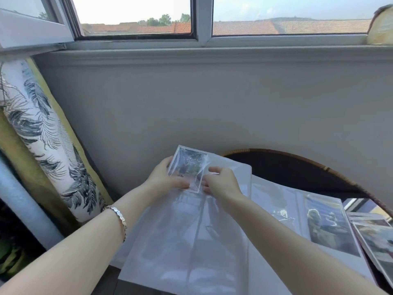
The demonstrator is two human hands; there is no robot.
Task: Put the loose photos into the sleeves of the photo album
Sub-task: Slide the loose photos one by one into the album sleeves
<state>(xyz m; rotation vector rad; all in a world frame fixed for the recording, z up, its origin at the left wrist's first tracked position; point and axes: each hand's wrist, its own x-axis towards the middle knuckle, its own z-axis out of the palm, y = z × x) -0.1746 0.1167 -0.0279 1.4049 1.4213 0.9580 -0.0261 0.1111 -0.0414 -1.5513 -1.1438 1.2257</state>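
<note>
The biggest thing we see is the grey wall [212,103], with a window [136,15] on top of it. On the left, a cloth with leaves [42,135] leans by the wall.

Below the wall is a round dark table [297,167]. The photo album [261,279] lies open on it, close to the person, so both hands can reach it with ease. One big page [180,241] of the album is lifted up toward the wall. We think it is held like that so the mouth of its pocket faces the hands. The part to the right lies flat and already has a picture [329,224] in it.

Just by the album's right edge, some loose photos [376,237] wait in a small heap, near enough to grab next.

At the top of the lifted page is one photo [187,167]. It seems to be partway into a clear sleeve [203,167]. The left hand [163,177] grips the photo by its lower left side to steer it. The right hand [221,182] pinches the thin sleeve just beside the photo. We think it pulls the sleeve open so the photo does not catch. We judge the photo has further to slide in.

A shiny bracelet [119,216] sits on the left wrist.
</note>
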